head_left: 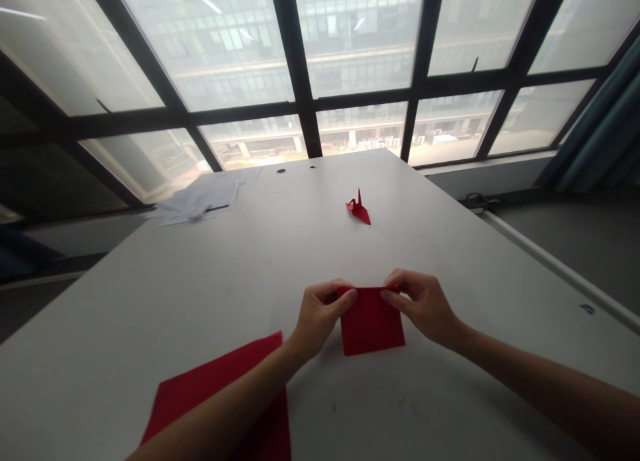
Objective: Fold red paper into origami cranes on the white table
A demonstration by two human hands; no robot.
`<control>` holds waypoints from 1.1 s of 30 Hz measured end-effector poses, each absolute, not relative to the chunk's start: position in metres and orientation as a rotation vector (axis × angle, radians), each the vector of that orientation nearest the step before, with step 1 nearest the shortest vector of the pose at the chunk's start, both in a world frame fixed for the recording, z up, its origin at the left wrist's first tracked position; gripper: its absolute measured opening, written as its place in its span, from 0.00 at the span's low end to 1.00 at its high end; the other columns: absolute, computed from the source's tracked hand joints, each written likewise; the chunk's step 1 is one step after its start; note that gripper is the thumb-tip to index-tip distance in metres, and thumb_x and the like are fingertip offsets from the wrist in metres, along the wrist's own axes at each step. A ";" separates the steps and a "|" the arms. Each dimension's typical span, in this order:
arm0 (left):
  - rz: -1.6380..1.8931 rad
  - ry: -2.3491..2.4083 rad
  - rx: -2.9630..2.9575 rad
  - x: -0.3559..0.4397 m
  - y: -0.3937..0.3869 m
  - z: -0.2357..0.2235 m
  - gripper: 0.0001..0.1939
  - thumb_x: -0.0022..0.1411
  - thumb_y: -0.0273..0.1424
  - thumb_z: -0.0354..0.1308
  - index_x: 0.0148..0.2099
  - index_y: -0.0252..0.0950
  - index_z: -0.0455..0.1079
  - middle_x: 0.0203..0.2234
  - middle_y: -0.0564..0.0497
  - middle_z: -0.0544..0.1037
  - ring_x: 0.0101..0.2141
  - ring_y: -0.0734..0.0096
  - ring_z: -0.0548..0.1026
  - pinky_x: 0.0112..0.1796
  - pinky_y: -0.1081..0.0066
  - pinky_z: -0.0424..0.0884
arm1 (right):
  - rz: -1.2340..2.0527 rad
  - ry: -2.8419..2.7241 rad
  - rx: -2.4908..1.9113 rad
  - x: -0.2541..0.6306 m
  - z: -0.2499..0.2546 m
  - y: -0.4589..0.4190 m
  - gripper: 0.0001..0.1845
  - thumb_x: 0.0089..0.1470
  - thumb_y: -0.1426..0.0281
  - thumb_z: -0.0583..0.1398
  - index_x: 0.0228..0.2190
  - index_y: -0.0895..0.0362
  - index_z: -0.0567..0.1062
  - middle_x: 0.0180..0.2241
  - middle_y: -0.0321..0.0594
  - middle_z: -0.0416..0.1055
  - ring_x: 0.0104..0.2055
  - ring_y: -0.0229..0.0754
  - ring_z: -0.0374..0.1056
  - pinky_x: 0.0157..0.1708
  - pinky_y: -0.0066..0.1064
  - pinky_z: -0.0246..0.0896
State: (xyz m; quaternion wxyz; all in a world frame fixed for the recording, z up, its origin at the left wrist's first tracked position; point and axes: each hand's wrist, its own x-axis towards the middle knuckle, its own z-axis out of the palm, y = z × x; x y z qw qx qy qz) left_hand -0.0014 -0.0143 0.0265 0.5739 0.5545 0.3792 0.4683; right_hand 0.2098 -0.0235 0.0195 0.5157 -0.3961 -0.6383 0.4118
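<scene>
A small red square of folded paper [373, 324] is held up by its far edge between both hands, over the white table [235, 294]. My left hand [323, 314] pinches the far left corner between thumb and fingers. At the far right corner, my right hand [423, 304] pinches the paper the same way. Under my left forearm lies a larger red sheet [220, 374], partly covered by the arm. Farther off stands a red origami crane [359, 209], which neither hand touches.
Loose white papers [200, 194] with a dark pen [217, 208] on them lie at the table's far left. Two round dark spots, one a grommet [281, 171], sit near the far edge. Beyond are tall windows [357, 41]; a blue curtain [595, 128] hangs at right.
</scene>
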 end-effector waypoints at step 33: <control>1.164 0.870 1.425 -0.005 -0.014 0.028 0.17 0.68 0.40 0.57 0.38 0.34 0.82 0.33 0.45 0.80 0.33 0.66 0.73 0.35 0.70 0.68 | 1.091 -1.448 -0.939 0.210 0.019 -0.022 0.12 0.54 0.62 0.66 0.27 0.57 0.76 0.28 0.39 0.71 0.29 0.39 0.64 0.26 0.30 0.62</control>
